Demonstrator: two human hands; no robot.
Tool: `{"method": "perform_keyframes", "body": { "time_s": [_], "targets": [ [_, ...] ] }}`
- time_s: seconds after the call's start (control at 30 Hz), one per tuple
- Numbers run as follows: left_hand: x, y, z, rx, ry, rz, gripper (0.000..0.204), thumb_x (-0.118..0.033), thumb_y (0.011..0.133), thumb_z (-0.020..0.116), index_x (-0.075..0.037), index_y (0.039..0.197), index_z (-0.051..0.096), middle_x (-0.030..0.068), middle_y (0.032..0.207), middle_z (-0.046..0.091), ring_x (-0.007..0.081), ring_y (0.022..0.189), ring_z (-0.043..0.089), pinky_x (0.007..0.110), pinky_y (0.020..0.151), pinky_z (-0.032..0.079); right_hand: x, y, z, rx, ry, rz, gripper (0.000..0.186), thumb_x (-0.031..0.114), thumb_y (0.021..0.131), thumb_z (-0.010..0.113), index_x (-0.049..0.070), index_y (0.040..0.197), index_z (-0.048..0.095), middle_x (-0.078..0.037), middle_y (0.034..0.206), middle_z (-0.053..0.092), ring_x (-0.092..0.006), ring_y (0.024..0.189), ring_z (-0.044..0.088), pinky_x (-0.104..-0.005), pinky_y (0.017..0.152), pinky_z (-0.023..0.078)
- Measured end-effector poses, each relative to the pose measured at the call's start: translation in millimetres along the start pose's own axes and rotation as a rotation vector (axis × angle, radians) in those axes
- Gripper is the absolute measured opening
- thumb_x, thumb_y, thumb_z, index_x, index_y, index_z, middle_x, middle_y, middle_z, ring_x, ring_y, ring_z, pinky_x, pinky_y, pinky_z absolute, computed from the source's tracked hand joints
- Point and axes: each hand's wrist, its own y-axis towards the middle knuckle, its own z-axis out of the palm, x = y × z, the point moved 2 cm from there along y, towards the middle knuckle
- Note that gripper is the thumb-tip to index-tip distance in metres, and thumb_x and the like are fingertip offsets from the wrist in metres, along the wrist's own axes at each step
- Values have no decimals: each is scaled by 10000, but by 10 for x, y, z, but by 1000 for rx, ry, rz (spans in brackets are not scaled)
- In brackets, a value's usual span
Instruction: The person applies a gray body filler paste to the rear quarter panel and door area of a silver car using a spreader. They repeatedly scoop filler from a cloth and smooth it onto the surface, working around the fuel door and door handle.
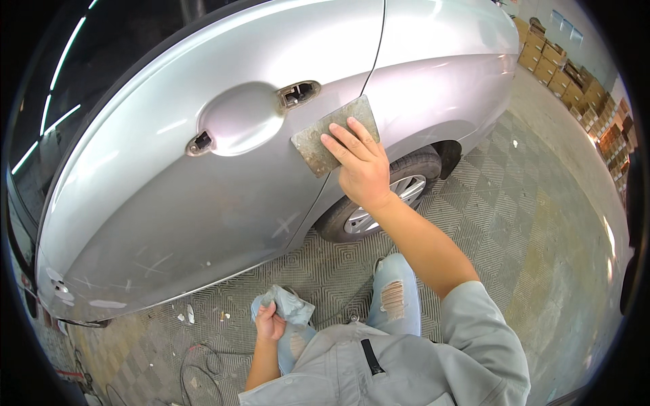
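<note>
My right hand [362,166] lies with fingers stretched over a mottled grey-green rectangular scuff pad [316,152]. It presses the pad against the silver car door [223,203], beside the seam at the door's rear edge. The thumb is hidden. Above and left of the pad are two bare handle mounts, a larger opening [298,95] and a smaller one [200,143], on either side of the handle recess [244,125]. Low by my lap, my left hand [270,325] is closed on a crumpled pale blue-grey cloth [292,308], away from the car.
The rear wheel [399,196] stands just beyond my right wrist. Patterned grey floor tiles [487,196] spread below the car. Small scraps [190,314] and a thin cable [193,365] lie at lower left. Cardboard boxes [558,81] are stacked at the far right.
</note>
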Motion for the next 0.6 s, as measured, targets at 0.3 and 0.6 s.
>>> {"method": "perform_keyframes", "body": {
  "time_s": [0.3,0.6],
  "targets": [
    [23,-4,21,-10,15,12,277,-77,876,500,-39,1150,514,108,1094,598,266,1013,581,414,908,458,-160,82,62,-38,-67,-31,408,-55,656,558,145,996,665,-6,1082,620,-224,1066,554,-307,666,439],
    [52,1,-32,-22,5,21,286,-60,872,488,-44,1157,510,109,1095,595,262,1015,580,414,907,458,-200,87,55,2,-68,7,409,-58,661,553,144,998,665,0,1095,615,-220,1076,550,-302,690,441]
  ]
}}
